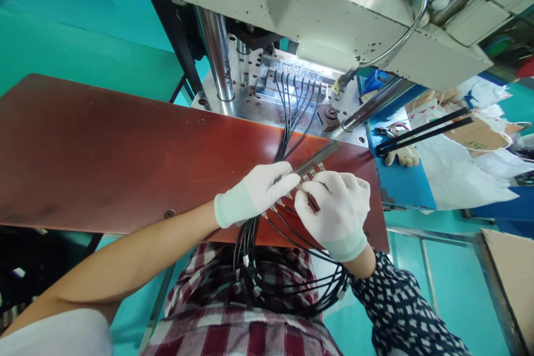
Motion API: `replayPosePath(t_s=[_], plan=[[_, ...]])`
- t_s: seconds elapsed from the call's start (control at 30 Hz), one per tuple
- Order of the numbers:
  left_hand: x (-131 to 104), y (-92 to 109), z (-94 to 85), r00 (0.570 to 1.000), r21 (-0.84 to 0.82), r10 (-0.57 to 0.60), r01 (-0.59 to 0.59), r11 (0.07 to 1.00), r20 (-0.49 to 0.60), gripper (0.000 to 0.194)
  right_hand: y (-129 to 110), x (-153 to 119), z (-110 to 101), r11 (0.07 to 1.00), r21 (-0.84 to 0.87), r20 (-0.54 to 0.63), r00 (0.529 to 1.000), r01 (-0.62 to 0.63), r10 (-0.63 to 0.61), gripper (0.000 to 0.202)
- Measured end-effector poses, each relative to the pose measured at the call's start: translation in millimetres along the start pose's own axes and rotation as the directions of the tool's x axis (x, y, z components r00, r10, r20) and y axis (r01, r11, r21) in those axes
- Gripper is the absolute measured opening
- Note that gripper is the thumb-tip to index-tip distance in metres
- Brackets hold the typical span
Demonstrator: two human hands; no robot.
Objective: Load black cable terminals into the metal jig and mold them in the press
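Fingers of my left hand (254, 192) pinned the metal strip (314, 162) flat on the table (104, 150) so it couldn't slide. Right hand (336, 208) fingers were pinched shut on one black cable (311, 200) end, at the strip's row of connectors.

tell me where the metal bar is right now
In the head view the metal bar lies slanted on the brown table, right of centre, its lower end under the left hand.
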State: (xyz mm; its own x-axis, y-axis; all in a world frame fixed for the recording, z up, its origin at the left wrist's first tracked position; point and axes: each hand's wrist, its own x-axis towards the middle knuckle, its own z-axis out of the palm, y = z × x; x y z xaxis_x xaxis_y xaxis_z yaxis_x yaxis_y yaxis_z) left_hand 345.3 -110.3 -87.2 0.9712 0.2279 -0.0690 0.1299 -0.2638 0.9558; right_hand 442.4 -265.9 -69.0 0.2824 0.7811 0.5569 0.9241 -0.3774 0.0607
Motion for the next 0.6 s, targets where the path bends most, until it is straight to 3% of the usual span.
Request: replayPosePath(t_s=[0.3,0.5,0.6], plan=[[0,1,1.4,0.999,-0.026,-0.013,0.012,1.0,-0.03,0.041,-10,-1,-18,1.0,-0.016,0.073,0.997,0.013,-0.012,0.01],[0,2,2.7,0.999,-0.012,-0.019,0.018,1.0,-0.037,0.04,-10,0,-5,0.997,0.052,0.139,0.988,0.064,-0.07,0.019],[0,1,2.3,0.999,-0.023,-0.023,0.023,0.999,-0.039,0.04,-12,2,-9,0.997,0.046,0.158,0.985,0.061,-0.067,0.018]])
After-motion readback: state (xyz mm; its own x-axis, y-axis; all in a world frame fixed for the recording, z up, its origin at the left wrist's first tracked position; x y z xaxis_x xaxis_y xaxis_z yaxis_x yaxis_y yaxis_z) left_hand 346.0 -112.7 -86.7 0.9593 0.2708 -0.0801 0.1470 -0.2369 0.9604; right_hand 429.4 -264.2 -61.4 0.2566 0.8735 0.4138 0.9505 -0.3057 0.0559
